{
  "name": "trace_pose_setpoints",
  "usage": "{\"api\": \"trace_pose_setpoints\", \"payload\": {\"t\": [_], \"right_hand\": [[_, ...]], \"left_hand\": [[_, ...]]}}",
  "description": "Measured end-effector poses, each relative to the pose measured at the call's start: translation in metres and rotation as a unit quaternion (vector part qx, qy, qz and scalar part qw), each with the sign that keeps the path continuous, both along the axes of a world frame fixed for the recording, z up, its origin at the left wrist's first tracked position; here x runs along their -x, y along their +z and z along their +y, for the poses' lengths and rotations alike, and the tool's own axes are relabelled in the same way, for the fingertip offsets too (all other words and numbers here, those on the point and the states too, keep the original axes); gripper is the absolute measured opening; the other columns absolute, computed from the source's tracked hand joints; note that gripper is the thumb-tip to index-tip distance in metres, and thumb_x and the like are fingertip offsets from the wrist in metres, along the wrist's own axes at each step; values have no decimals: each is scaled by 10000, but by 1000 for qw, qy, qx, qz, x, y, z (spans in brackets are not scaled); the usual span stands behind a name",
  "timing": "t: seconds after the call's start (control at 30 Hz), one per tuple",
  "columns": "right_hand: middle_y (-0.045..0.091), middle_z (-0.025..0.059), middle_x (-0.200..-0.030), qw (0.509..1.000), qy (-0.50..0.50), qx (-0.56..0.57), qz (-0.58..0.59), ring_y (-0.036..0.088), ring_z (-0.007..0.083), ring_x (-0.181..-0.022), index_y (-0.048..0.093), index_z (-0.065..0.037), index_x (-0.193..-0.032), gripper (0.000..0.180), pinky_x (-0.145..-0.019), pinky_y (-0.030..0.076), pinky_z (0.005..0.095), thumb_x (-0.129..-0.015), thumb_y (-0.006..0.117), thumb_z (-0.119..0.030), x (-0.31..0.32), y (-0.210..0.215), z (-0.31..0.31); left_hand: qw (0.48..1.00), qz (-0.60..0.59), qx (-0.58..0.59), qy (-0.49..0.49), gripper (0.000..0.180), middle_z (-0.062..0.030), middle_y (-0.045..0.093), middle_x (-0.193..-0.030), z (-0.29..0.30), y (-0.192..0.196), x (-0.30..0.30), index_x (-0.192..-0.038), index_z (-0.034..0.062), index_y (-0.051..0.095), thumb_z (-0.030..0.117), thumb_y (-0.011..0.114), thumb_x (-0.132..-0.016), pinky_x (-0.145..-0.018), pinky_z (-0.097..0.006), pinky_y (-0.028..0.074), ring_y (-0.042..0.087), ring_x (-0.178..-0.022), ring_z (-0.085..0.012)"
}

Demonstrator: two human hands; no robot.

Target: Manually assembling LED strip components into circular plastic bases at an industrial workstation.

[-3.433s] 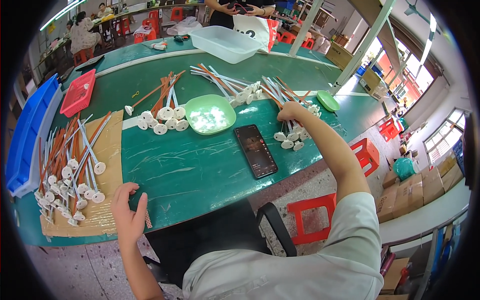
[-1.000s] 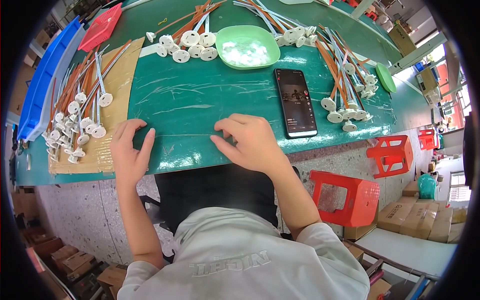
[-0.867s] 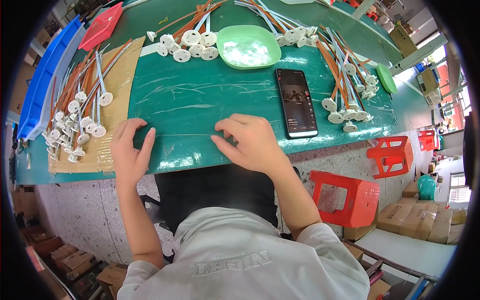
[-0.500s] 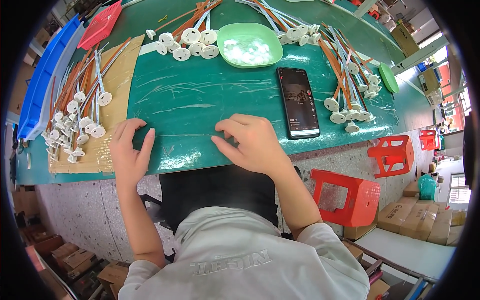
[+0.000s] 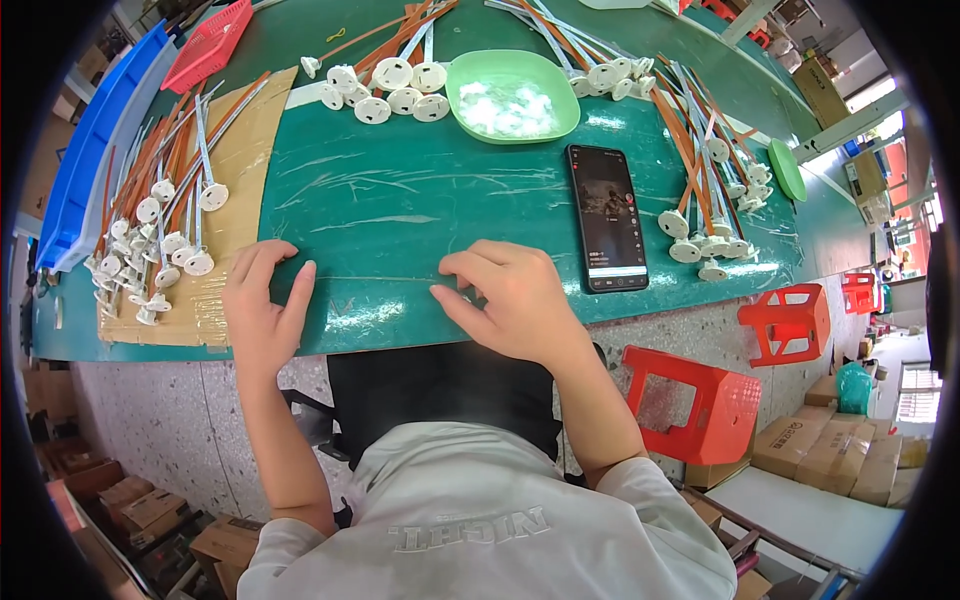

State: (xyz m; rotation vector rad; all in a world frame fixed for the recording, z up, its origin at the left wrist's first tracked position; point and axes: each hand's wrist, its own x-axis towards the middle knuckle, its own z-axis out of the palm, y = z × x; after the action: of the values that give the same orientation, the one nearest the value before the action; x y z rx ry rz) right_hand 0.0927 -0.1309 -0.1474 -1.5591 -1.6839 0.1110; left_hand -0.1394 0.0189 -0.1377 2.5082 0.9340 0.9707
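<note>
My left hand (image 5: pixel 265 305) rests at the table's front edge, beside a sheet of brown cardboard (image 5: pixel 232 200). Its thumb and fingers are spread, with nothing between them. To the right, my right hand (image 5: pixel 512 305) lies on the green tabletop (image 5: pixel 360 235), fingers loosely bent and thumb apart from the forefinger; it looks bare of any object. A black smartphone (image 5: pixel 608 218) with its screen lit lies just right of that hand, not touched. On the cardboard is a bundle of brown and silver strips with white round heads (image 5: pixel 165 250), left of my left hand.
Beyond my hands stands a light green bowl (image 5: pixel 512 97) of small whitish pieces. Similar strip bundles lie at the back (image 5: pixel 393 75) and right (image 5: pixel 715 245). A blue tray (image 5: pixel 90 150) and red basket (image 5: pixel 205 47) are at left. Red stools (image 5: pixel 695 400) stand right of me.
The whole view has shifted slightly, so the table things appear a little lower and to the right. Both hands keep nearly the same pose and place on the table.
</note>
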Motion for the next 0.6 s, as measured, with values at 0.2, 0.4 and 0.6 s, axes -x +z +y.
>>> {"api": "trace_pose_setpoints", "payload": {"t": [0.2, 0.4, 0.6], "right_hand": [[635, 73, -740, 1000, 1, 1, -3, 649, 226, -639, 671, -57, -896, 167, -548, 499, 331, -769, 760, -119, -2, -1, -1], [633, 73, -740, 1000, -4, 3, -7, 649, 228, -642, 671, -57, -900, 176, -548, 497, 335, -766, 764, -124, -1, -1, -2], [633, 72, -741, 1000, -2, 5, -10, 646, 229, -640, 673, -58, -902, 180, -545, 496, 336, -767, 765, -132, -2, -2, 0]], "left_hand": [[1000, 4, -2, -3, 193, -161, 638, -931, 1, -2, -2, -946, -25, 622, 91, 708, -817, -786, -382, 485, 606, -877, -326], [1000, 13, -5, -4, 185, -158, 639, -935, 1, -2, -1, -941, -21, 620, 88, 706, -820, -790, -377, 483, 607, -879, -320], [1000, 12, -10, -6, 183, -153, 639, -940, 3, -2, -3, -939, -20, 621, 85, 709, -818, -796, -375, 480, 606, -885, -320]]}}
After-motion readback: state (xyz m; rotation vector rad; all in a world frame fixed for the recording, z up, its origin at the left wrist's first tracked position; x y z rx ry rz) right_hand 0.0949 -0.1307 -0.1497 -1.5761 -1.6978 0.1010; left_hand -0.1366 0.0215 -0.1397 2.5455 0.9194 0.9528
